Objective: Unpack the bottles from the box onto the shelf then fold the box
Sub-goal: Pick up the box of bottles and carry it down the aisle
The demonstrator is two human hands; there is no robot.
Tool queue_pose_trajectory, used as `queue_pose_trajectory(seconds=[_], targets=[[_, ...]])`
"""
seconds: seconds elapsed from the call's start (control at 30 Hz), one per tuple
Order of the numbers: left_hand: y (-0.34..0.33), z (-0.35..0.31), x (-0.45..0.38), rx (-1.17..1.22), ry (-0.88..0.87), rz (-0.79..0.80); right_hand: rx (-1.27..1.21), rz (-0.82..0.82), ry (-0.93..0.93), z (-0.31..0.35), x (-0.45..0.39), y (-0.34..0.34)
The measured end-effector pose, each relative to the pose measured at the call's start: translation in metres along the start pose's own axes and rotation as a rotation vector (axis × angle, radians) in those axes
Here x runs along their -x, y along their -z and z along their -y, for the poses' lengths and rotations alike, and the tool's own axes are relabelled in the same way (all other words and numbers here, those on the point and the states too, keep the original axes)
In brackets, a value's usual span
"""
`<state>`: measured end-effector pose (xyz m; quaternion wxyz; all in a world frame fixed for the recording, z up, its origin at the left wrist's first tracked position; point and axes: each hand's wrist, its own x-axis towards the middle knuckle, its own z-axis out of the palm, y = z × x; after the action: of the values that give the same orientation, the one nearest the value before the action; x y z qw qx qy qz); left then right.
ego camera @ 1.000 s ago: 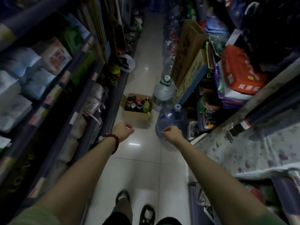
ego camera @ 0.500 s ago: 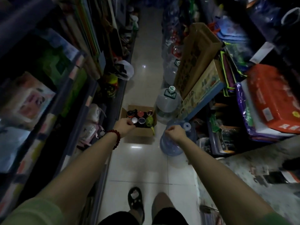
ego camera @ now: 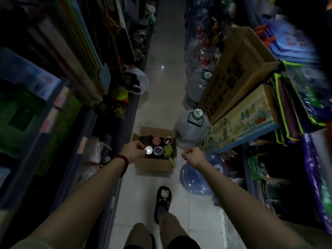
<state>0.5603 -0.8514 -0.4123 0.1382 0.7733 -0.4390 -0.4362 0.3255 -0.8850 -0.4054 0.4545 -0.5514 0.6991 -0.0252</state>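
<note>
Shelf, left side [ego camera: 115,126]: dark uprights and ledges packed with goods; lower ledge runs right beside the box. Likely landing place for the bottles, though which ledge is free cannot be told in this light.
Left hand [ego camera: 133,150]: stretched forward over the near-left corner of the box, fingers curled together; whether they touch or pinch anything cannot be told. Red bead bracelet [ego camera: 124,163] at the wrist.
Box [ego camera: 152,166]: brown cardboard, on the floor tiles in the aisle, flaps open, upright, just beside the left shelf base.
Bottles [ego camera: 158,150]: standing upright inside the box, seen from above as round caps in two rows; white cap [ego camera: 148,150] nearest the left hand, green one at the right edge. None unpacked, by the look of it.
Right hand [ego camera: 193,155]: in the air just right of the box, fingers curled into a loose fist, holding nothing visible.
Water jug [ego camera: 192,130]: large, clear, green-capped, standing against the box's far-right corner; a blue one lies nearer.
Step in hand: reach for the first bottle.
Advice: take the white-capped bottle by the neck, lift straight up so neighbours stay standing; steady the box wall with the right hand; mind the jugs crowding the right side.
</note>
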Motion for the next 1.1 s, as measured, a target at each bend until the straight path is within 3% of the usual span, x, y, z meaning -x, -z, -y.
queue_pose_trajectory(seconds=[0.23,0.5,0.83,1.1], targets=[[-0.01,0.035,-0.08,0.093,0.09,0.071,-0.003,-0.012,-0.076,0.006,-0.088,-0.027],[-0.055,0.105,-0.209,0.233,0.103,0.12,-0.141,-0.086,-0.156,-0.047,-0.206,-0.123],[-0.128,0.204,-0.342,0.13,-0.053,-0.135,-0.187,-0.192,-0.167,-0.137,-0.339,-0.208],[-0.161,0.258,-0.413,0.061,-0.023,-0.208,-0.191,-0.308,-0.15,-0.178,-0.409,-0.238]])
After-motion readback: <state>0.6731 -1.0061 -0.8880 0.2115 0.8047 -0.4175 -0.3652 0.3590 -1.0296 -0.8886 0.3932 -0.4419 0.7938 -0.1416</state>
